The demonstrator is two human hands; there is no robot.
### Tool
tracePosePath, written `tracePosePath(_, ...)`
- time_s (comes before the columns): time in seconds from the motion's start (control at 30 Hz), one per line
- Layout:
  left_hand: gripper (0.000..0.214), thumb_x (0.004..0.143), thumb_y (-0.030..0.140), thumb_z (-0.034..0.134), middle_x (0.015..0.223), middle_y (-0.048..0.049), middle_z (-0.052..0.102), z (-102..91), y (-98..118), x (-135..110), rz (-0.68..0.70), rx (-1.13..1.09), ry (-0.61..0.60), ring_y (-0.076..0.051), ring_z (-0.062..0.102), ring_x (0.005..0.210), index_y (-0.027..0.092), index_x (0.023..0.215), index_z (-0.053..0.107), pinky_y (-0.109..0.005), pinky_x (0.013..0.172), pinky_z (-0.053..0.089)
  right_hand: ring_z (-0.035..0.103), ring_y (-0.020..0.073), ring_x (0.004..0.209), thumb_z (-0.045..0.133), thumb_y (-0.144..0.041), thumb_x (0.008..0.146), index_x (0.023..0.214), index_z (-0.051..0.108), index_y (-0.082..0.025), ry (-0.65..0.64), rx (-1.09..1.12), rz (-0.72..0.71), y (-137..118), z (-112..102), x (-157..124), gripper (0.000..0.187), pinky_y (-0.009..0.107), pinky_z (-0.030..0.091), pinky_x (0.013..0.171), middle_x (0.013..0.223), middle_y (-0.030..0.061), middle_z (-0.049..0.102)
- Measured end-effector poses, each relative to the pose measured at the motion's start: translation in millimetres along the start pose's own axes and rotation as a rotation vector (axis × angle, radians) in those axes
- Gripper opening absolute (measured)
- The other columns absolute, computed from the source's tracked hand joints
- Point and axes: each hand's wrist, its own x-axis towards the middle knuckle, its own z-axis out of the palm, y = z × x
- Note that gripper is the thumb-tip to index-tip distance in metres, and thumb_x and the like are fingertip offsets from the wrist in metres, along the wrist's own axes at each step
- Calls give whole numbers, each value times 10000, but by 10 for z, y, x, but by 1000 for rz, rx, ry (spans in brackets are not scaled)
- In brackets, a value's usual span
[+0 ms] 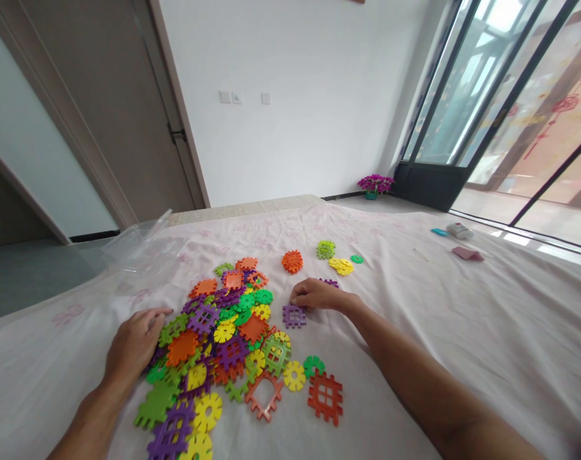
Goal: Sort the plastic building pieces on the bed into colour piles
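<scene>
A mixed heap of plastic interlocking pieces (230, 332), notched squares and round discs in purple, orange, green and yellow, lies on the bedsheet. At its left edge rests my left hand (133, 342), fingers stretched out along the heap and holding nothing. Right of the heap, my right hand (315, 294) pinches a purple window-shaped square piece (294, 317) by its upper edge. Partly hidden behind my right wrist is another purple piece (329, 283). Farther back stand an orange stack (293, 261), a light green stack (325, 250) and yellow discs (342, 266) beside a green disc (356, 259).
A clear plastic bag (141, 249) lies at the left back edge of the pale sheet (405, 306). Toward the right are a pink folded item (467, 253), a white packet (459, 230) and a blue item (439, 232). A flowerpot (371, 195) stands by the wall.
</scene>
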Motion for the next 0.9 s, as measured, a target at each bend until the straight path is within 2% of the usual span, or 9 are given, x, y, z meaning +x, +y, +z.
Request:
tracePosePath(0.6, 404, 886, 406, 384, 1133, -59, 682, -5, 15, -7, -5, -2, -10, -239, 594, 1087, 227, 1029, 717, -339, 1010, 402, 496, 84, 513, 544, -314, 799, 793, 653, -159, 20, -36, -23, -12, 9, -3, 190, 188, 383, 493, 594, -39, 548)
tracePosePath(0.9, 401, 884, 410, 382, 1135, -63, 678, -9, 28, -14, -8, -9, 2, -241, 596, 1082, 227, 1017, 714, -346, 999, 409, 480, 81, 490, 539, -311, 806, 816, 667, -155, 126, 25, -36, -22, 27, 12, 203, 188, 368, 473, 580, -34, 555)
